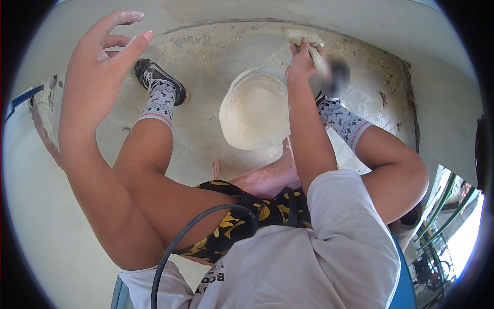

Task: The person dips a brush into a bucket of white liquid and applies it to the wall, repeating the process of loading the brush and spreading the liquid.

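Note:
My left hand (92, 77) is raised at the upper left, fingers loosely bent and apart, with white smears on the fingertips and nothing in it. My right hand (302, 64) is shut on a pale hand tool (303, 37) with a broad, cream-smeared head and a light handle. The tool is beside the wall at the far edge of the floor. Between my feet stands a round, whitish tub (226, 129), with cream-coloured material inside. My right forearm passes beside its right rim.
I sit on a pink stool (270, 177) with my legs spread. My shoes (159, 80) rest on the dusty, stained floor (195, 134). Pale walls (216, 10) curve round in front and at both sides. A black cable (177, 239) crosses my lap. Green rails (437, 211) show at the lower right.

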The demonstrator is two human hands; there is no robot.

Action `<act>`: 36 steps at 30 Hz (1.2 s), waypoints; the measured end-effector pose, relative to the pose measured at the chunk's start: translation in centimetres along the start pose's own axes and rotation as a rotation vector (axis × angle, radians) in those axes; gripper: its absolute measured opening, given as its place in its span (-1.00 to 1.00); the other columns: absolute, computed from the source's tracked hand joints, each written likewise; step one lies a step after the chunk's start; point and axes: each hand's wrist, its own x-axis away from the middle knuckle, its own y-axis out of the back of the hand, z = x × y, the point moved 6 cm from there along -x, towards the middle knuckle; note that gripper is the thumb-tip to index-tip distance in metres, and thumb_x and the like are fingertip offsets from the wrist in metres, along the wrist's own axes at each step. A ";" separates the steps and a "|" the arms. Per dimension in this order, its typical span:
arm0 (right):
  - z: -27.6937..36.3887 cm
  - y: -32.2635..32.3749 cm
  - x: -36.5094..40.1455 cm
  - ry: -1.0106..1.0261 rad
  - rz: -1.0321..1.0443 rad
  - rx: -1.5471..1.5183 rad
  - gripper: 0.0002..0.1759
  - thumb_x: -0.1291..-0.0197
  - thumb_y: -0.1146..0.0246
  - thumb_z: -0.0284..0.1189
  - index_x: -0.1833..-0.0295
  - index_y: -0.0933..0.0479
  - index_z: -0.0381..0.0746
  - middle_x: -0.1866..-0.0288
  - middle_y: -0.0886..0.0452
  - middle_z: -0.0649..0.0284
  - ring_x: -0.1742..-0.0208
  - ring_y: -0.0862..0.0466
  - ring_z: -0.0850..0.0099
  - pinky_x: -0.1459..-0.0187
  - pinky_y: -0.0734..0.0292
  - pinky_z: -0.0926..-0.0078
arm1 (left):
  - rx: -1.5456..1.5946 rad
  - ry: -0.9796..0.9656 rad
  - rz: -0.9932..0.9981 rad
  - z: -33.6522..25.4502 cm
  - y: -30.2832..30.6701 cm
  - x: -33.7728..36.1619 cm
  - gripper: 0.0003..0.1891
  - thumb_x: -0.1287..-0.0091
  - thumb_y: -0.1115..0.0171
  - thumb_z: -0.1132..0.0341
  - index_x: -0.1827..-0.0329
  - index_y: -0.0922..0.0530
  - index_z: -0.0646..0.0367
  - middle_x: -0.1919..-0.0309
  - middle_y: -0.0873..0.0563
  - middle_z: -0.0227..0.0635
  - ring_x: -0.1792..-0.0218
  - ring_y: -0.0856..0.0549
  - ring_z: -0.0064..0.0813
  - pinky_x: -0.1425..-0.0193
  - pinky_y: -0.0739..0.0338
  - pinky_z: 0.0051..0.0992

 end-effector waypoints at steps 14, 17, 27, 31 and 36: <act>-2.5 -3.0 -1.1 -0.068 -0.018 0.042 -0.72 -0.30 -0.22 -0.60 0.01 -0.26 -0.23 -0.01 -0.45 0.12 0.01 -0.61 0.33 0.07 -0.72 0.35 | -0.037 0.011 -0.004 -0.6 0.1 0.0 -0.58 -0.26 -0.34 0.12 -0.13 -0.60 0.10 0.14 -0.67 -0.31 0.17 -0.60 -0.51 0.14 -0.47 -0.49; -2.6 -4.5 -2.3 -0.047 -0.008 0.012 -0.73 -0.30 -0.21 -0.61 0.02 -0.26 -0.24 -0.01 -0.46 0.09 0.01 -0.61 0.32 0.08 -0.72 0.34 | -0.023 -0.011 -0.015 -0.1 0.0 -0.1 -0.57 -0.25 -0.35 0.11 -0.13 -0.60 0.09 0.19 -0.66 -0.29 0.21 -0.59 -0.51 0.15 -0.46 -0.50; -0.5 -0.9 -0.1 0.021 0.032 -0.003 -0.66 -0.27 -0.23 -0.62 -0.02 -0.21 -0.23 -0.05 -0.43 0.10 -0.01 -0.60 0.29 0.06 -0.75 0.31 | -0.048 0.019 -0.022 -0.6 0.4 0.1 -0.56 -0.25 -0.34 0.09 -0.13 -0.59 0.09 0.27 -0.64 -0.28 0.31 -0.56 -0.51 0.16 -0.45 -0.51; -1.6 -2.2 -0.8 -0.044 -0.003 0.036 -0.69 -0.28 -0.22 -0.63 -0.01 -0.24 -0.23 -0.06 -0.43 0.11 -0.01 -0.60 0.31 0.07 -0.74 0.33 | 0.019 -0.032 -0.028 -0.3 -0.1 0.0 -0.56 -0.24 -0.34 0.11 -0.12 -0.59 0.11 0.26 -0.65 -0.26 0.31 -0.56 -0.52 0.17 -0.45 -0.51; 1.1 -6.0 -1.2 -0.049 0.009 -0.023 -0.68 -0.28 -0.21 -0.62 -0.05 -0.25 -0.30 -0.05 -0.45 0.06 0.00 -0.61 0.30 0.06 -0.73 0.34 | -0.009 -0.029 -0.008 -0.5 0.2 -0.3 -0.57 -0.24 -0.34 0.11 -0.12 -0.59 0.11 0.26 -0.65 -0.25 0.30 -0.58 -0.51 0.18 -0.45 -0.51</act>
